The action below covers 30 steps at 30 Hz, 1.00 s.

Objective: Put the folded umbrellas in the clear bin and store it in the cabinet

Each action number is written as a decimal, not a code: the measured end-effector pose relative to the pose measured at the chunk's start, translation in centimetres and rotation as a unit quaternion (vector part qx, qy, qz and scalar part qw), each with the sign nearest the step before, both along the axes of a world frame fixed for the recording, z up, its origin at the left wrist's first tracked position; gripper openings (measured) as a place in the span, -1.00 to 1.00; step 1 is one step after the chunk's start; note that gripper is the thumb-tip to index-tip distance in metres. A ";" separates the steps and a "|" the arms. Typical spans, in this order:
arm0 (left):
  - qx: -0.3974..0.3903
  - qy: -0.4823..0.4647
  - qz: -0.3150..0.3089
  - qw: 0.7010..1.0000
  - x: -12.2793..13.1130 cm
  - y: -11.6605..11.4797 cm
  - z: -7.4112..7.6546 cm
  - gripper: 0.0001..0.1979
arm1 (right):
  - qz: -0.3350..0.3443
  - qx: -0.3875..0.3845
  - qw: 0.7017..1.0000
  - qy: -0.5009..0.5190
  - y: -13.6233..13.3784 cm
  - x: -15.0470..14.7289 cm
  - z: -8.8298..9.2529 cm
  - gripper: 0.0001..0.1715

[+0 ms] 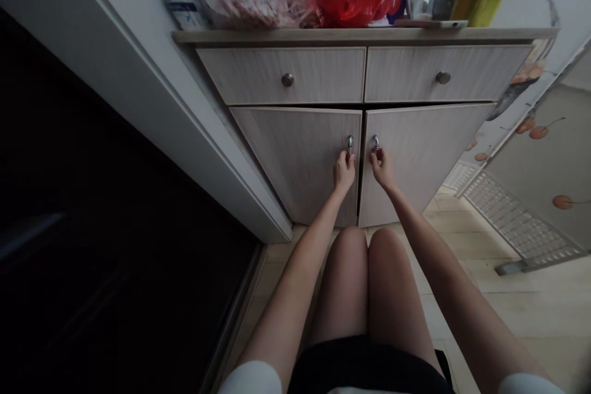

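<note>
Dark shorts [369,363], knees [385,239] near doors [295,166], edges [366,126] parted, left hand [344,171], right hand [383,168] pinching handles [349,140]

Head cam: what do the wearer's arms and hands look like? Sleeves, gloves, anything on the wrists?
Left hand and right hand: no gloves. Arms uncovered below plain white sleeves, whose edges show at the bottom of frame. No watch, band or cable visible. Rings: too small to tell.

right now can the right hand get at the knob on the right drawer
Probably yes: the right hand is on the right door handle, and the drawer knob sits higher, to the right, with nothing visible between. It would likely need to release its grip first.
</note>
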<state>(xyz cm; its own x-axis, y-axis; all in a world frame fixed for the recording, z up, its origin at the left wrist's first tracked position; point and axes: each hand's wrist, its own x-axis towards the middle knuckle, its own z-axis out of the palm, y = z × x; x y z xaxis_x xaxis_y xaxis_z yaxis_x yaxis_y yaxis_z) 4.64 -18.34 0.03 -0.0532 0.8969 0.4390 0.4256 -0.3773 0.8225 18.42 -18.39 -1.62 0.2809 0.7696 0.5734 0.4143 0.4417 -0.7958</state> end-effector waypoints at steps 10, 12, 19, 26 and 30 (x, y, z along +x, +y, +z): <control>0.084 -0.130 0.035 0.987 -6.5 -10.0 -3.3 -0.64 | 0.019 -0.002 1.000 0.004 -11.3 3.6 -0.4 -0.56; 0.085 -0.151 0.049 0.984 -8.1 -11.8 -3.6 -0.59 | 0.009 -0.005 1.000 0.004 -13.3 4.5 -0.3 -0.56; 0.098 -0.198 0.131 0.966 -12.3 -15.8 -3.6 -0.52 | -0.052 -0.023 0.998 0.027 -19.3 7.6 -0.8 -0.58; 0.134 -0.194 0.254 0.938 -18.3 -18.3 -4.6 -0.58 | -0.133 -0.021 0.986 0.095 -23.6 10.8 -1.1 -0.52; 0.154 -0.222 0.335 0.903 -21.9 -19.1 -4.2 -0.58 | -0.210 -0.006 0.971 0.116 -25.5 13.2 -1.6 -0.41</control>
<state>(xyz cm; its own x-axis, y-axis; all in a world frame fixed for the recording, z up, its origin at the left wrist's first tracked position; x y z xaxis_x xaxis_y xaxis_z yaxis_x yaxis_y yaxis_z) -17.21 -37.45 -4.19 -0.7704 0.4378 0.4635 0.2963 -0.3979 0.8683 31.58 -43.90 -3.20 0.6918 0.5656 0.4490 0.3646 0.2631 -0.8932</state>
